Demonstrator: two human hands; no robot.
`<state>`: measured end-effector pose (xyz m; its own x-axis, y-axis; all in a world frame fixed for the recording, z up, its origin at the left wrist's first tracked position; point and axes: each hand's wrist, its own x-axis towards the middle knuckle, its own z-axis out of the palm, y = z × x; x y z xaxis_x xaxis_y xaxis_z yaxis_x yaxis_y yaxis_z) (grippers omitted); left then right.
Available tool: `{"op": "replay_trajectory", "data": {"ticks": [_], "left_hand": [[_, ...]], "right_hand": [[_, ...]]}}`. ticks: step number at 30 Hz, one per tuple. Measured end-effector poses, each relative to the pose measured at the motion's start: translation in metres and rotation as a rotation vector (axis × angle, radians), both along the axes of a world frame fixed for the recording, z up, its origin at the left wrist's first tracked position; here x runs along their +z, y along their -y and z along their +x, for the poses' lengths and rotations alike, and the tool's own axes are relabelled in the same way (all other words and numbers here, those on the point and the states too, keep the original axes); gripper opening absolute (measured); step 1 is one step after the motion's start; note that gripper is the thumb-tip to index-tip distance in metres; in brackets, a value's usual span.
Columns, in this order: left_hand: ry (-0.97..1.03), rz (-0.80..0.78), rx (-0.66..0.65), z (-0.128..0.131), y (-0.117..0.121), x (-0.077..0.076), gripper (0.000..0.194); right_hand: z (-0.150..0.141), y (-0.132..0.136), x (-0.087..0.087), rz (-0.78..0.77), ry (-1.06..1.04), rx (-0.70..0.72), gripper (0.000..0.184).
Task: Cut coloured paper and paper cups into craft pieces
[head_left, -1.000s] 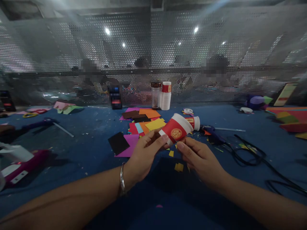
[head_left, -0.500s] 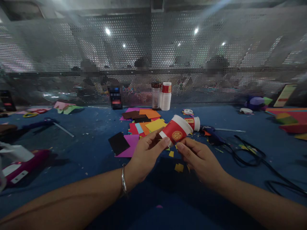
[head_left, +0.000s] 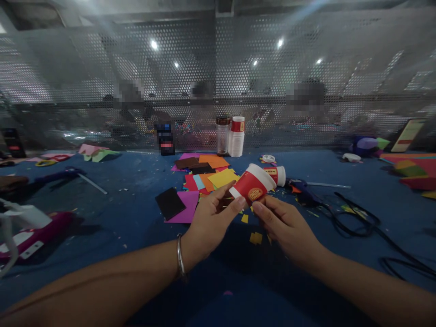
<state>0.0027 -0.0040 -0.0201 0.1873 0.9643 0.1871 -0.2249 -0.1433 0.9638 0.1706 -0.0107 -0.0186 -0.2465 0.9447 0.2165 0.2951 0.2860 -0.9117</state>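
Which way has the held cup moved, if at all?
Yes, slightly: the held cup sits a little lower than before, judged against the standing bottle.

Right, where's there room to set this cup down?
On the blue table, two fairly open patches, specks aside: left, between the purple power strip and black paper; and near middle, short of the left hand and right hand, with one purple scrap. Crowded: beyond the held cup, with coloured paper and another cup; right, a glue gun and cord.

We've got a tall clear brown-lidded bottle (head_left: 223, 140) upright near the grey perforated metal screen (head_left: 143, 63); at our far left, a magenta-and-white power strip (head_left: 56, 228) with a white block-shaped adapter (head_left: 33, 216) on it.
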Motion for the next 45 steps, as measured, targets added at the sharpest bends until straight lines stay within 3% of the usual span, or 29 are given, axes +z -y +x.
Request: {"op": "replay_trajectory", "data": {"ticks": [30,38,45], "left_hand": [[-0.137,0.049,0.092,-0.0019,0.0033,0.0011,0.059],[-0.21,0.148,0.136,-0.0031,0.0026,-0.0031,0.056],[0.058,-0.045,0.047,0.001,0.0025,-0.0022,0.057]], "right_hand": [[-0.001,0.0005,-0.0005,0.009,0.048,-0.022,0.043],[-0.0024,0.0006,-0.0009,0.061,0.036,-0.008,0.041],[-0.0008,0.0012,0.0028,0.091,0.053,0.003,0.039]]}}
